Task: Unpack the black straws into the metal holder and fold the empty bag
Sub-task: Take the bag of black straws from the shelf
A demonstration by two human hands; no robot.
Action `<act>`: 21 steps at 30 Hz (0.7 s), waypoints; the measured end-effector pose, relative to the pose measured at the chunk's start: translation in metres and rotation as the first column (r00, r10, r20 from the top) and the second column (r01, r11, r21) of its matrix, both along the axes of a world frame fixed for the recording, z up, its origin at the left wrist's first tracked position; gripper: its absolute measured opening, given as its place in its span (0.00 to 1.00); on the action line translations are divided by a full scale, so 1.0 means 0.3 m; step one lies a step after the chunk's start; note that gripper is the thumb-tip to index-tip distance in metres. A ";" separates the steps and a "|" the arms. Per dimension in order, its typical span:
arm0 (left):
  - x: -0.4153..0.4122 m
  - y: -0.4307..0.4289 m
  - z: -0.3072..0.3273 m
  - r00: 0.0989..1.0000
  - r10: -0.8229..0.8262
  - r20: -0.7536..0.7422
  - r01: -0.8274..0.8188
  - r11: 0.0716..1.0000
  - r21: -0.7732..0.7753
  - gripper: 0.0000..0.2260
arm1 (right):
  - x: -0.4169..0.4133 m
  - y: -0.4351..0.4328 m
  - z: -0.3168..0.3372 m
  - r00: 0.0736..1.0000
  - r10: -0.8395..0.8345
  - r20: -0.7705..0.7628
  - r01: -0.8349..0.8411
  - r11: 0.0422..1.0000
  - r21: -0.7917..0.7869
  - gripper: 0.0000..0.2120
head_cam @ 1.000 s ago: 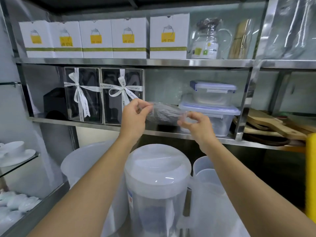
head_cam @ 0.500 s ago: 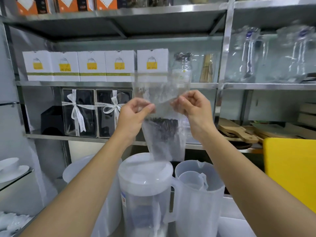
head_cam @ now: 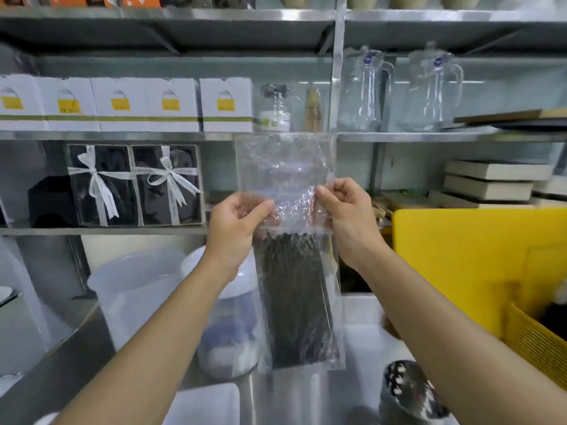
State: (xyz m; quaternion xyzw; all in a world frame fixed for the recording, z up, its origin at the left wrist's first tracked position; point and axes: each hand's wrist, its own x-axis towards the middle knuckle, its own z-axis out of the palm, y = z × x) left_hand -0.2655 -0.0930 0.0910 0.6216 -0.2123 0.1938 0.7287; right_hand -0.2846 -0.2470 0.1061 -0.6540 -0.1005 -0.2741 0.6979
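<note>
- The clear bag [head_cam: 288, 250] hangs upright in front of the shelves, held up at chest height over the steel table [head_cam: 362, 320].
- The left hand [head_cam: 236, 228] is closed in a pinch on the bag's left edge, thumb against fingers, just above the tops of the straws.
- The right hand [head_cam: 346, 216] is closed in a matching pinch on the right edge, at about the same height.
- The black straws [head_cam: 294, 299] stand bunched in the lower part of the bag, resting on its bottom seam; the part of the bag above the two hands is empty, crumpled film.
- The metal holder [head_cam: 411, 391] sits at the lower right of the table, below and to the right of the bag, well apart from it. Its mouth seems tipped toward the viewer; I cannot tell whether anything is inside.
- I judge the step in hand to be opening the bag; whether its top is sealed is not clear from here.
- To do it well, the person should get one layer of film in each pinch and pull the two apart gently, keeping the bag upright so that the bundle does not slide out sideways.
- A sharp tear could split the side and spill straws onto the table.
- Moving the bag closer over the holder before tipping would make the transfer tidy.
</note>
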 end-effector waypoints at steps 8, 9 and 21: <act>-0.112 -0.117 -0.182 0.987 -0.043 -0.152 0.052 0.997 0.053 0.06 | -0.167 -0.105 -0.183 0.988 -0.047 -0.146 0.055 0.997 0.049 0.08; -0.122 -0.130 -0.192 0.986 -0.046 -0.160 0.055 0.997 0.054 0.06 | -0.180 -0.119 -0.197 0.986 -0.055 -0.157 0.064 0.996 0.056 0.09; -0.259 -0.340 -0.248 0.971 -0.027 -0.236 0.025 1.000 -0.010 0.06 | -0.297 -0.300 -0.215 0.973 -0.087 -0.213 0.113 0.987 0.111 0.08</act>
